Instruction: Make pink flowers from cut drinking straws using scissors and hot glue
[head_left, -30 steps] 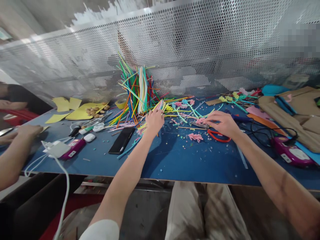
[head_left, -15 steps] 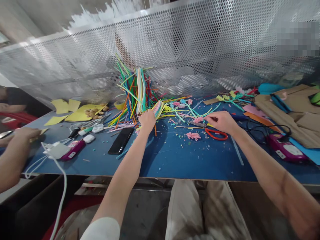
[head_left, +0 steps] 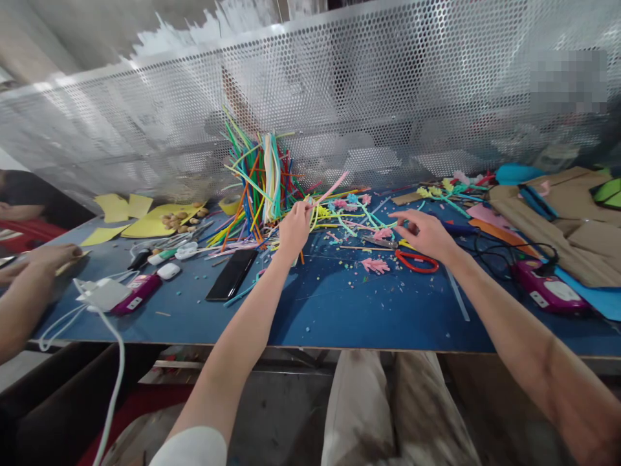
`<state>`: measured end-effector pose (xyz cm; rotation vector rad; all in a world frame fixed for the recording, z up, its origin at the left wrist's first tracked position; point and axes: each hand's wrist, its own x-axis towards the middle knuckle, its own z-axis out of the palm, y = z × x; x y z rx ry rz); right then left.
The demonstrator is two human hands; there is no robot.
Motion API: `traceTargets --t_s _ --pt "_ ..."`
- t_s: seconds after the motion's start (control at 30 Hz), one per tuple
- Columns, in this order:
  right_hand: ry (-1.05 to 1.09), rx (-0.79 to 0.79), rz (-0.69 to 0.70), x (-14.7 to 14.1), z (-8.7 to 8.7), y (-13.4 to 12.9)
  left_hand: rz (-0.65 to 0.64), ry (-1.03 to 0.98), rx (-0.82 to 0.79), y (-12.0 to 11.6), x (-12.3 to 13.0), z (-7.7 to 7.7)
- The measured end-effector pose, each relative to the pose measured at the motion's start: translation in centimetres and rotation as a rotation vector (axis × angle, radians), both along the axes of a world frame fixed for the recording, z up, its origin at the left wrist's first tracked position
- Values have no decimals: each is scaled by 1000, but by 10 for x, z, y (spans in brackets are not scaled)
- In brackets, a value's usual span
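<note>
My left hand (head_left: 295,230) is closed on a pink pipe cleaner (head_left: 334,186), whose end sticks out up and to the right. Right behind that hand stands a thick bundle of coloured pipe cleaners (head_left: 272,184). With thumb and fingers apart, my right hand (head_left: 425,237) hovers empty above a red-handled tool with metal jaws (head_left: 418,263). A pink fuzzy piece (head_left: 375,266) lies on the blue table between my hands, and green stems with pink and yellow fuzzy tips (head_left: 352,220) lie beyond it.
A black phone (head_left: 231,275) lies beside my left forearm. Purple power blocks with cables (head_left: 548,285) sit at both sides. Cardboard (head_left: 577,220) is piled at right. A perforated metal panel (head_left: 378,97) borders the back. Another person's hand (head_left: 53,259) is at far left.
My left hand has risen slightly rightward from the bundle, with the pink pipe cleaner in it. My right hand's fingers have spread apart.
</note>
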<state>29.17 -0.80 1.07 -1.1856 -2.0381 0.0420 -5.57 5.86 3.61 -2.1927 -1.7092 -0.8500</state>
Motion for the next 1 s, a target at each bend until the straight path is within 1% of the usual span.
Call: traceTargets --t_s 0.23,0.37,0.47,0.6,0.7,0.8,1.0 --pt "65 14 24 -6 2 -4 -236 80 37 8 -1 -10" --pt "103 25 13 -18 -1 -6 -404 110 6 12 -3 -12" --pt "93 18 32 -29 -4 -6 -513 130 -44 12 -3 -13" --pt "38 48 58 -36 -9 -4 -577 141 -91 10 -2 -12" --pt "46 53 14 -35 -11 -1 -610 150 -98 8 0 -12" --pt "40 24 -32 -34 -11 -1 -616 159 -123 8 0 -11" --pt "37 -5 -48 -41 -11 -2 -619 161 -185 12 -1 -15"
